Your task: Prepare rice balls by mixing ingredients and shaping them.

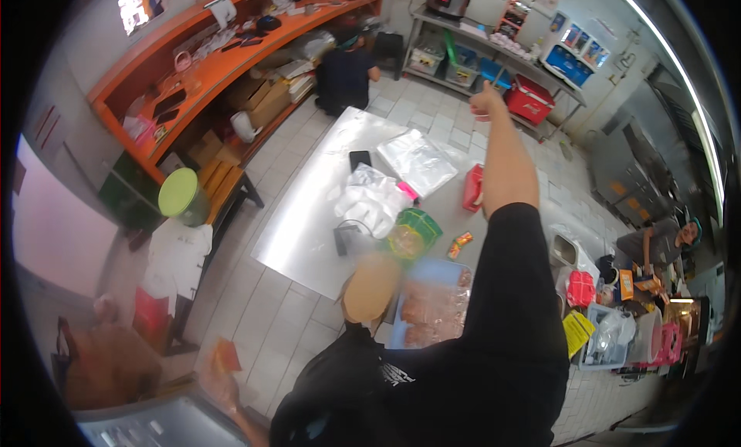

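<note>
My right arm, in a black short sleeve, stretches straight over the table toward the far shelves. At its end my right hand (486, 104) is closed, high above the floor. A thin shape sticks up from the fist; I cannot tell a finger from a held thing. My left forearm (369, 296) is foreshortened and smeared, and its fingers do not show. Nearest to it are a green-and-yellow plastic bag (413, 232) and a blue tray (396, 333) of wrapped reddish-brown food. Farther on the metal table (297, 242) lie crumpled white bags (369, 205), clear plastic sheets (419, 163) and a black phone (360, 160).
A blurred hand (220, 381) with an orange-red packet (226, 354) reaches in at lower left, apparently another person's. Someone crouches (343, 77) by the orange counter (197, 88). Another person (652, 246) is beside a cluttered surface at right. A green-lidded bucket (182, 194) stands left.
</note>
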